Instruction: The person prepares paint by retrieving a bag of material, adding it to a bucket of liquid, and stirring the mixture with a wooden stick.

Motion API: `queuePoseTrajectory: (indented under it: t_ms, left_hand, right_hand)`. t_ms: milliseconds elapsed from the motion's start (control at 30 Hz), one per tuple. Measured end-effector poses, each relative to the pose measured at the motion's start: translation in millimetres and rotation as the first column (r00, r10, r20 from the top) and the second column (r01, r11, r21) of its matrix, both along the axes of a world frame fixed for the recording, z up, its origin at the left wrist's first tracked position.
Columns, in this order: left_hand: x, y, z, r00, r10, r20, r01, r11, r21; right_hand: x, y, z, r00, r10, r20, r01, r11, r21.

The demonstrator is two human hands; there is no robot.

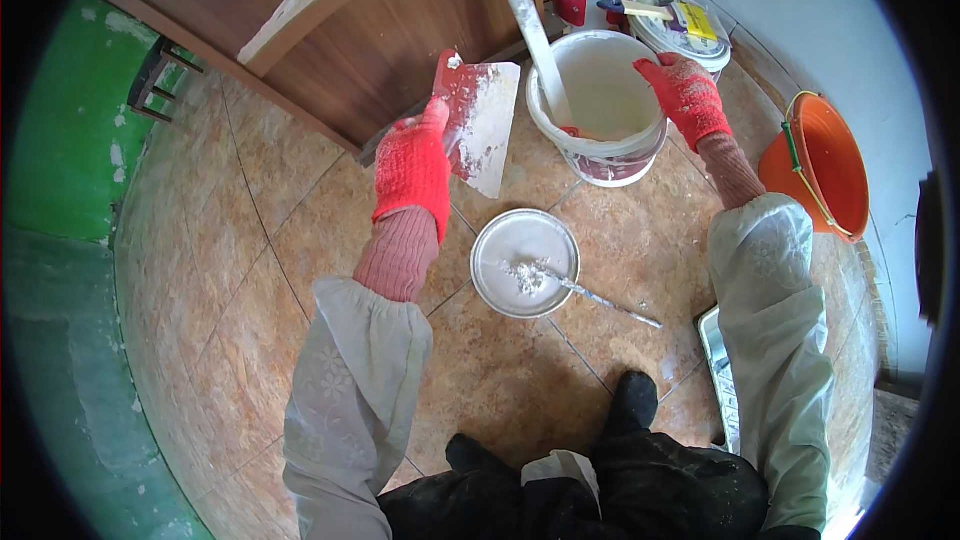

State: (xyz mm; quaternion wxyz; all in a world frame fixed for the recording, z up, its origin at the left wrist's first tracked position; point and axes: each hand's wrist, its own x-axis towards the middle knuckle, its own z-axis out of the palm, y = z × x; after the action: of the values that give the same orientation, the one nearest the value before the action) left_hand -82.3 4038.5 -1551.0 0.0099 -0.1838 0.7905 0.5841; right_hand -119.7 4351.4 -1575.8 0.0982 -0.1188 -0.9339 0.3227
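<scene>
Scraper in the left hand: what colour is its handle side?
Red, flecked with white; the scraper shows best in the head view.

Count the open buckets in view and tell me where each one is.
2: a white bucket near the top centre, by the right hand, and an orange bucket at the right, near the pale wall. Another may be hidden or cut off at the top edge.
</scene>
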Motion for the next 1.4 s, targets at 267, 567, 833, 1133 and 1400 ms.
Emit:
queuePoseTrajectory:
  t_ms: [267,567,833,1133,1400]
  left_hand:
    - [-29.5,48.3,15.1,0.987,0.009,-0.161,0.046,0.943,0.329]
    - [-88.9,135.8,-18.9,0.974,-0.198,0.107,0.214,0.962,-0.171]
    - [-139.8,166.0,-102.4,0.964,-0.076,-0.255,0.087,0.996,0.034]
    - [-101.1,116.3,-83.3,0.899,-0.02,-0.437,0.013,1.0,-0.019]
    - [41.6,-9.4,-74.2,0.447,-0.87,-0.206,0.8,0.492,-0.344]
  right_hand:
    - [-38.4,61.9,-46.2,0.999,0.014,0.049,-0.007,0.992,-0.126]
    - [16.8,55.4,-70.5,0.996,-0.078,-0.052,0.067,0.98,-0.188]
    - [180.6,6.3,-171.6,0.852,0.295,0.433,-0.402,0.898,0.181]
    - [215.3,-36.9,-173.7,0.839,0.32,0.441,-0.361,0.932,0.009]
    - [236.0,-109.3,-49.9,0.725,0.299,0.62,0.084,0.856,-0.51]
